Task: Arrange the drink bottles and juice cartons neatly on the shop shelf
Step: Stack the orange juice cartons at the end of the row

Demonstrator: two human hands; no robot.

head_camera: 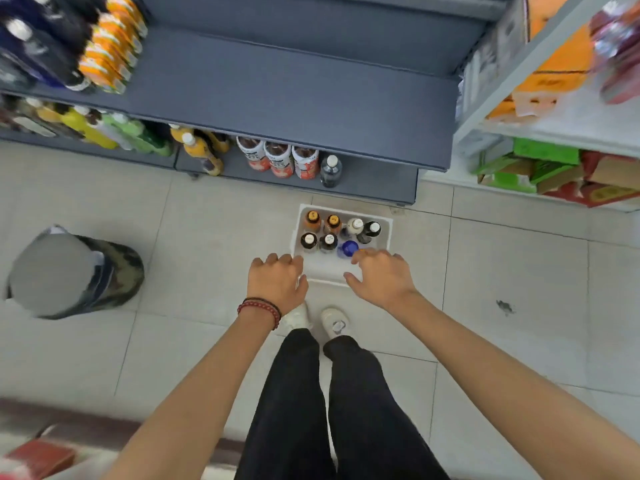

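A white crate (387,226) stands on the floor in front of the grey shelf unit (294,98) and holds several upright drink bottles (329,233), among them a blue-capped one (347,249). My left hand (277,280) hovers over the crate's near left corner, fingers loosely curled and holding nothing. My right hand (381,275) hangs over the near right side, fingers spread, fingertips close to the blue-capped bottle. On the bottom shelf stand three red-and-white bottles (280,159) and a dark bottle (330,171). Juice cartons (110,46) sit on the upper shelf at left.
Green and yellow bottles (114,131) fill the lower shelf at left. A person in a camouflage top (76,271) crouches on the floor to the left. A white rack (554,133) with boxes stands at right. My feet (318,318) are just behind the crate.
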